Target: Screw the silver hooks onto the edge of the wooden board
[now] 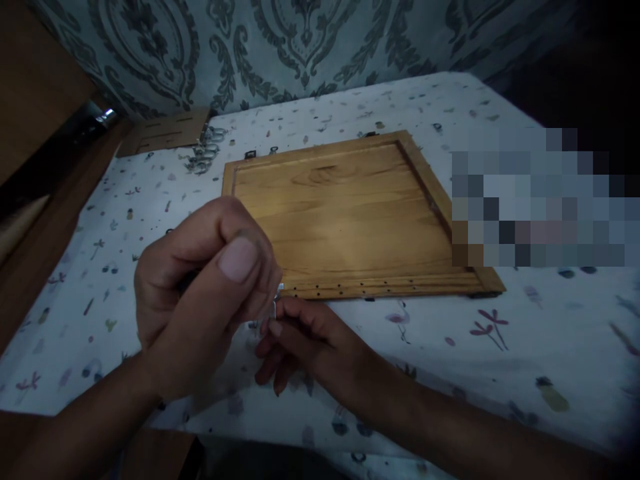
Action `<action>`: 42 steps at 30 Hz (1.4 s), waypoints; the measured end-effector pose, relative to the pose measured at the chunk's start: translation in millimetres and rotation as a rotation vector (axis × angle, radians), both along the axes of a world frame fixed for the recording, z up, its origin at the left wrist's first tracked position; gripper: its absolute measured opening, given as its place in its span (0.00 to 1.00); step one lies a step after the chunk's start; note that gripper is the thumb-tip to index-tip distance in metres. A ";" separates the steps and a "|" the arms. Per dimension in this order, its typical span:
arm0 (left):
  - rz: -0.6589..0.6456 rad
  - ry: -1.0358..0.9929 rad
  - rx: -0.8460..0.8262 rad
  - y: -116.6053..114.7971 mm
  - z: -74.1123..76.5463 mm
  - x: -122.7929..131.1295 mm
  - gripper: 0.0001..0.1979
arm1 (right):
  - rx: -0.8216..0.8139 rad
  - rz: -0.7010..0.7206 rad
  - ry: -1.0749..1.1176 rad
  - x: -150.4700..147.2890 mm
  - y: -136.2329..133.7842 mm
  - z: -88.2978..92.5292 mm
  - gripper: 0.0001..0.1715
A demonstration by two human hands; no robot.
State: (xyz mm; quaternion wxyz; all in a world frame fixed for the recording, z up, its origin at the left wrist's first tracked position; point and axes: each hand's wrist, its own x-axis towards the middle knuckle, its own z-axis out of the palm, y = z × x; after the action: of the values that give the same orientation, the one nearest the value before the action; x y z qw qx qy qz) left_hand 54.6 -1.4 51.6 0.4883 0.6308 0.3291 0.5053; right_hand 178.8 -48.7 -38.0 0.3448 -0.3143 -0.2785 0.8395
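Note:
My left hand (205,287) is closed in a fist with the thumb on top, in front of the near left corner of a wooden board. Whatever it grips is hidden behind the fingers. My right hand (320,337) pinches a small shiny metal piece (274,308) between thumb and finger, close beside the left fist; its other fingers curl loosely below. The metal piece is too small to name exactly. Just beyond both hands lies the framed wooden board (340,213), with two rows of small dark holes along its near edge.
A patterned white cloth (450,373) covers the table. At the back left lie a slotted cardboard piece (165,132) and a heap of small metal rings or clasps (205,152). Patterned wallpaper (310,40) rises behind. A blurred-out patch hides part of the right side.

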 end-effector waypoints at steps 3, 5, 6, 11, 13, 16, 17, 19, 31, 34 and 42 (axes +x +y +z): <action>-0.018 -0.033 0.018 0.7 -2.8 -0.8 0.13 | -0.004 0.003 -0.003 0.4 0.2 1.2 0.17; -0.049 -0.022 0.023 0.3 -3.5 -1.6 0.13 | -0.005 -0.007 -0.006 0.5 0.5 2.4 0.17; -0.048 0.003 0.021 -0.2 -3.5 -2.1 0.14 | -0.006 -0.010 -0.008 0.4 0.7 2.9 0.17; -0.001 0.088 0.024 -2.8 -2.1 -2.0 0.15 | -0.003 -0.004 -0.009 0.3 1.0 3.8 0.15; -0.037 0.071 0.034 -2.3 -2.3 -1.1 0.15 | 0.004 -0.008 -0.017 0.6 0.7 4.2 0.15; -0.105 0.043 0.028 0.9 -3.4 -0.4 0.14 | 0.012 -0.019 -0.033 1.4 0.1 5.3 0.16; -0.119 0.026 0.023 2.3 -3.8 -0.5 0.14 | 0.012 -0.020 -0.035 1.6 0.1 5.6 0.15; -0.140 -0.019 0.003 5.0 -4.3 -1.0 0.15 | 0.010 -0.017 -0.035 2.0 0.4 6.0 0.15; 0.011 -0.073 -0.003 -3.1 -1.9 5.0 0.13 | 0.010 -0.010 -0.018 0.4 -0.1 2.2 0.15; 0.055 -0.041 -0.013 -3.3 -1.0 5.4 0.13 | -0.006 -0.002 -0.025 0.8 0.4 2.8 0.15; 0.045 0.049 0.047 -2.9 -4.5 -0.4 0.13 | -0.005 -0.003 0.001 -0.4 1.0 1.6 0.17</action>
State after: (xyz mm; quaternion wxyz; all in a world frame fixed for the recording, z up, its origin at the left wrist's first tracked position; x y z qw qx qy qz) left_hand 54.2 -4.3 47.1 0.4538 0.6466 0.3433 0.5081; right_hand 178.4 -47.7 -36.4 0.3454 -0.3152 -0.2757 0.8398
